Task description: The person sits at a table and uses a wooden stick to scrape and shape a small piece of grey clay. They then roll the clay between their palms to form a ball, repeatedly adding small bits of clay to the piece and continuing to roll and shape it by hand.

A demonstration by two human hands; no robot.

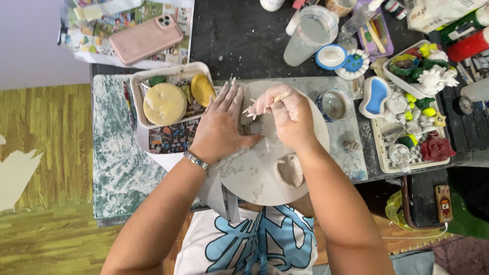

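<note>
1. Right hand (288, 114): clay-smeared, fingers closed around a thin wooden tool (279, 97), tip lowered toward a small grey clay lump (253, 127).
2. Left hand (220, 125): open and flat, fingers spread, pressing beside the lump and grasping nothing.
3. Round board (254, 178): carries the lump at its far side and a shaped clay piece (290, 170) near the person; judged one piece formed, one unfinished.
4. Surroundings: tray of sponges (170, 99), water cup (333, 104), painted figurines (415, 122).
</note>
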